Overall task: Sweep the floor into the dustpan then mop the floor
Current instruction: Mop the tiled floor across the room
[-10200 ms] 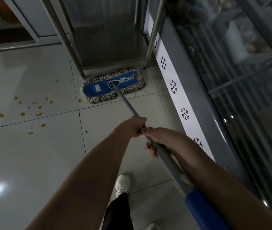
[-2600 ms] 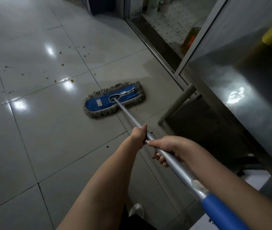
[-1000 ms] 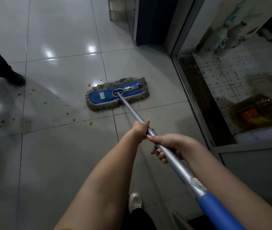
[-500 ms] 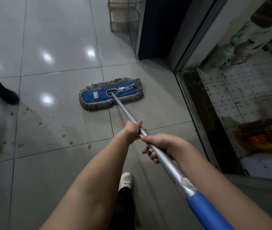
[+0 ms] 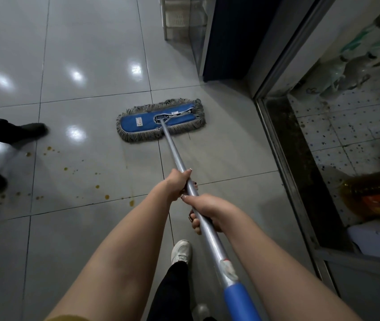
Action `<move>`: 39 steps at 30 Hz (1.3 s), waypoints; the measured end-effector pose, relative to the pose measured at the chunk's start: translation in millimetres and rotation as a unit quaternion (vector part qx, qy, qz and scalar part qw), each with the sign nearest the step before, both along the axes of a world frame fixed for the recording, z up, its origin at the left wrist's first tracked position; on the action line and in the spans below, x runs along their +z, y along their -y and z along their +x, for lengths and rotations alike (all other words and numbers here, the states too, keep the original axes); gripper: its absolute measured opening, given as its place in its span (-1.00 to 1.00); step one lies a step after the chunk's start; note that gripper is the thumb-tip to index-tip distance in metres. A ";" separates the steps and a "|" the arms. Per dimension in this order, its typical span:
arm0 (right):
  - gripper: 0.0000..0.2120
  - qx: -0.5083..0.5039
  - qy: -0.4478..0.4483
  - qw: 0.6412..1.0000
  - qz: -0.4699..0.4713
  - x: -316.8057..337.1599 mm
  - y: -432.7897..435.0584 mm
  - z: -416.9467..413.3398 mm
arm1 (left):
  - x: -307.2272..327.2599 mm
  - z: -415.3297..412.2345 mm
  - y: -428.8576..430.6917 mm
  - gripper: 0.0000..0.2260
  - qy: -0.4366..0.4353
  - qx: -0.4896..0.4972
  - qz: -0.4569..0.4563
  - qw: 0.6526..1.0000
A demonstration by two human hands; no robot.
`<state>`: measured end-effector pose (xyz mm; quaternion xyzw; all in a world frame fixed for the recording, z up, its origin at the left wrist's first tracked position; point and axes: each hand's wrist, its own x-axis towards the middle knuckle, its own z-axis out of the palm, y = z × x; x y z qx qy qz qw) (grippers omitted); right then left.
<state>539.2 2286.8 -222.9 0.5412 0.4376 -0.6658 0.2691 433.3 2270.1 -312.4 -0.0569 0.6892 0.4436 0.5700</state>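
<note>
A flat mop with a blue pad and grey fringe (image 5: 161, 120) lies flat on the glossy grey tile floor (image 5: 87, 54), ahead of me. Its silver handle (image 5: 175, 154) runs back toward me and ends in a blue grip (image 5: 242, 302). My left hand (image 5: 178, 184) is wrapped around the handle further down, and my right hand (image 5: 207, 209) grips it just behind. Small brown drips (image 5: 100, 191) dot the tiles to the left of the handle. No dustpan is in view.
Another person's dark shoes (image 5: 29, 129) stand at the left edge beside the drips. A metal door threshold (image 5: 281, 158) runs along the right, with a dirty speckled floor and an orange-yellow bag (image 5: 379, 198) behind it. A dark cabinet (image 5: 235, 38) stands ahead right. My white shoe (image 5: 180, 251) is below.
The mop head has slid forward and slightly right across the tiles, away from the brown drips. The other person's feet have stepped further into view at the left.
</note>
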 end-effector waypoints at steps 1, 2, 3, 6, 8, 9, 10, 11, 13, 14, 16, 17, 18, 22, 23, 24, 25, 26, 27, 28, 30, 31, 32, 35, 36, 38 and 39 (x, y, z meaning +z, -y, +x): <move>-0.69 0.001 -0.001 1.000 0.003 2.2 0.4 5.3 | 2.1 4.3 0.8 -0.58 0.001 -0.001 -0.001 1.000; -0.69 0.003 -0.003 1.000 0.007 4.7 0.6 11.0 | 2.3 8.5 1.5 -0.58 -0.001 -0.005 -0.002 1.000; -0.70 0.005 -0.006 1.000 0.010 8.2 1.7 17.7 | 4.5 14.1 3.3 -0.58 -0.001 -0.011 -0.006 1.000; -0.74 0.011 -0.014 1.000 0.010 18.8 9.8 44.7 | 9.1 37.8 13.8 -0.62 -0.001 -0.037 -0.021 0.999; -0.73 0.019 -0.015 1.000 0.010 24.3 17.2 66.9 | 9.9 58.3 23.9 -0.60 0.002 -0.045 -0.028 0.999; -0.72 0.023 -0.015 1.000 0.012 26.7 20.9 78.7 | 10.3 69.4 29.0 -0.58 0.002 -0.042 -0.029 0.999; -0.72 0.026 -0.017 0.999 0.014 29.1 25.0 91.4 | 11.3 82.1 34.6 -0.59 0.001 -0.038 -0.023 0.999; -0.71 0.028 -0.019 0.999 0.015 31.7 28.7 103.1 | 13.2 94.6 40.2 -0.61 0.001 -0.036 -0.017 0.999; -0.71 0.028 -0.019 0.999 0.013 34.8 36.6 124.0 | 18.1 117.5 49.4 -0.69 -0.001 -0.035 -0.007 0.999; -0.72 0.029 -0.017 0.999 0.012 35.2 42.4 134.6 | 19.0 129.4 55.1 -0.72 -0.006 -0.038 -0.007 0.999; -0.73 0.035 -0.015 0.999 0.006 36.0 54.6 153.9 | 24.9 150.3 68.4 -0.73 -0.014 -0.042 -0.016 0.999; -0.73 0.039 -0.014 0.999 0.002 37.2 61.5 162.4 | 27.7 159.5 75.6 -0.73 -0.017 -0.041 -0.020 0.999; -0.73 0.043 -0.014 0.999 -0.001 38.4 67.9 169.7 | 30.7 167.2 82.3 -0.72 -0.017 -0.041 -0.024 0.999; -0.77 0.052 -0.017 0.999 0.000 50.0 89.5 190.7 | 47.9 192.1 106.7 -0.72 -0.042 -0.052 -0.041 0.997; -0.78 0.057 -0.015 0.998 -0.001 53.9 94.4 195.6 | 52.1 197.9 112.7 -0.72 -0.040 -0.051 -0.039 0.997; -0.80 0.064 -0.011 0.998 -0.001 57.3 98.9 200.4 | 56.9 204.0 118.3 -0.72 -0.032 -0.045 -0.034 0.998; -0.82 0.070 -0.007 0.998 0.001 60.6 103.3 205.5 | 61.7 209.9 124.0 -0.72 -0.020 -0.037 -0.027 0.999; -0.83 0.074 -0.002 0.997 0.004 63.6 108.7 210.8 | 65.5 215.9 130.3 -0.73 -0.009 -0.032 -0.025 0.999; -0.84 0.076 0.003 0.997 0.006 66.6 114.2 216.1 | 67.3 221.4 136.6 -0.73 -0.003 -0.032 -0.026 0.999; -0.83 0.078 0.008 0.997 0.006 69.1 119.9 221.1 | 68.7 226.6 142.7 -0.71 0.000 -0.035 -0.028 0.999; -0.80 0.081 0.018 0.997 0.006 73.0 132.7 229.7 | 69.3 235.2 155.0 -0.70 0.007 -0.039 -0.026 0.999; -0.78 0.083 0.022 0.996 0.008 75.4 139.5 232.7 | 70.4 238.0 161.7 -0.70 0.016 -0.040 -0.023 0.999; -0.77 0.084 0.026 0.996 0.011 77.3 145.5 234.9 | 70.9 240.3 167.4 -0.70 0.027 -0.040 -0.021 0.999; -0.74 0.092 0.042 0.995 0.019 81.2 166.3 239.3 | 76.2 246.4 188.8 -0.69 0.044 -0.038 -0.020 0.998; -0.74 0.089 0.045 0.995 0.020 83.2 177.9 239.6 | 78.6 246.5 199.6 -0.69 0.047 -0.042 -0.021 0.998; -0.75 0.077 0.045 0.996 0.019 86.9 200.1 239.7 | 81.6 246.3 219.6 -0.70 0.053 -0.044 -0.018 0.998; -0.75 0.072 0.045 0.996 0.021 88.9 211.9 239.9 | 83.4 246.1 230.9 -0.70 0.056 -0.042 -0.015 0.997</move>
